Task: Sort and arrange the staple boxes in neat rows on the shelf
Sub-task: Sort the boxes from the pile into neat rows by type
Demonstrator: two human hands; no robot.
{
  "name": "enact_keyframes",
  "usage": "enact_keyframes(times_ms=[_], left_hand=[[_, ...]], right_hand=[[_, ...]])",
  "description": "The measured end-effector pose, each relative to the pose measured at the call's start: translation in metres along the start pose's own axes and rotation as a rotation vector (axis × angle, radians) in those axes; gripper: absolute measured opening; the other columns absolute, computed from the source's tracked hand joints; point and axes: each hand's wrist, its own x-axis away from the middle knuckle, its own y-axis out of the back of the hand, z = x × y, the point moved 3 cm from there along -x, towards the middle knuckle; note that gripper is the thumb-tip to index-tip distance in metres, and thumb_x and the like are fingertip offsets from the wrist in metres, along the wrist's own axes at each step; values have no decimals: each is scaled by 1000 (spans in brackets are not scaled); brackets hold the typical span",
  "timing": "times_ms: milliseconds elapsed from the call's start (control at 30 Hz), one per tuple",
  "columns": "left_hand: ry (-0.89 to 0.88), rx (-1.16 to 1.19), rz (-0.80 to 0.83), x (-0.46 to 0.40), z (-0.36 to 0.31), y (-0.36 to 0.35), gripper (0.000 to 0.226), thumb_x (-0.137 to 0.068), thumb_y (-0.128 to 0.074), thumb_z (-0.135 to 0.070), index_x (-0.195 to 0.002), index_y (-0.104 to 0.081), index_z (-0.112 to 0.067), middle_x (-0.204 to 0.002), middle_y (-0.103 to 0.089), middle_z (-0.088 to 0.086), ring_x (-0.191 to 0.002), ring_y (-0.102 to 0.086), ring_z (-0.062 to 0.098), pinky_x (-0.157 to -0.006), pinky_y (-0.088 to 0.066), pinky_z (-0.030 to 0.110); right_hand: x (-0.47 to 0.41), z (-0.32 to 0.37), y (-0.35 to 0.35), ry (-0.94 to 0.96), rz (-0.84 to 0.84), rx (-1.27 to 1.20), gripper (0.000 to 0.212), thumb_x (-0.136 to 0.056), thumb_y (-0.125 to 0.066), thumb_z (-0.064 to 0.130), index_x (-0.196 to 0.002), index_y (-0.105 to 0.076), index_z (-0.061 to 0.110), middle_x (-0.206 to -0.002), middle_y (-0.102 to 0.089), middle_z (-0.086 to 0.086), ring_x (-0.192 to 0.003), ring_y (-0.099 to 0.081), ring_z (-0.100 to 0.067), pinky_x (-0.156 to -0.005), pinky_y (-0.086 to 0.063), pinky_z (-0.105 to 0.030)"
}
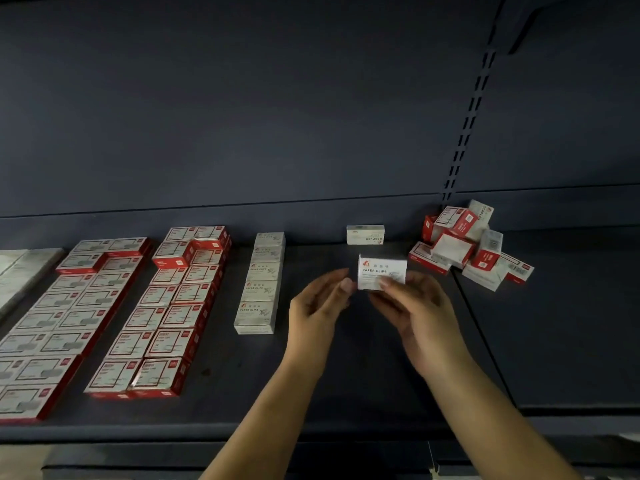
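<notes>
Both your hands are up over the dark shelf (346, 393). Your right hand (415, 313) pinches a white box marked PAPER CLIPS (382, 273) by its lower edge, thumb on the front, label facing you. Your left hand (318, 306) sits at its nine o'clock, fingers loosely spread and holding nothing, one fingertip at the box's left edge; contact I can't tell. Further out at nine o'clock runs a single-file row of white paper-clip boxes (260, 284), front to back. Beyond that, at nine to ten o'clock, two double rows of red-and-white boxes (166, 310) lie flat, a few at the far end stacked or crooked. At twelve o'clock, near the back wall, one white staples box (365, 234) stands alone. At one to two o'clock, a jumbled heap of red-and-white and white boxes (467, 247) lies unsorted.
</notes>
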Motion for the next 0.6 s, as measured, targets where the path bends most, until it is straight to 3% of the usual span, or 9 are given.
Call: enact_keyframes(times_ms=[167, 267, 400, 500, 600], left_hand=[[-54, 108, 16, 13, -11, -2, 33, -73, -64, -24, -101, -67, -6, -97, -72, 7, -98, -66, 18, -86, -53, 28], [-77, 135, -4, 15, -15, 3, 29, -74, -64, -20, -98, -67, -6, -95, -73, 6, -96, -67, 16, -82, -53, 24], [-94, 69, -43, 11, -16, 15, 21, -78, -63, -21, -96, -68, -13, -94, -73, -1, -94, -67, 11, -81, -52, 21], [-215, -178, -103, 7, -17, 32, 17, -87, -61, -9, -96, -67, -23, -93, -71, -6, -93, -64, 2, -79, -49, 15], [-556, -657, -107, 5, -25, 49, 28, -85, -60, -6, -110, -63, -19, -109, -61, -9, -104, -56, 3, -89, -42, 11]], right_hand=[[19, -2, -1, -12, 55, -42, 45, -51, -77, 19, -88, -60, 1, -89, -72, -14, -91, -69, -25, -68, -54, -23], [20, -7, -4, -17, 86, -38, 62, -41, -90, 30, -88, -62, 0, -95, -70, -18, -92, -68, -25, -69, -54, -24], [16, -13, -13, -87, 85, 20, 38, -62, -74, 21, -92, -62, 1, -93, -71, -17, -89, -69, -27, -69, -56, -28], [11, -20, -21, -125, 84, 64, 17, -72, -63, 11, -87, -60, 2, -87, -71, -15, -80, -70, -25, -68, -57, -30], [11, -29, -27, -127, 83, 97, 16, -70, -63, 8, -83, -58, 0, -81, -71, -15, -77, -70, -25, -67, -57, -30]])
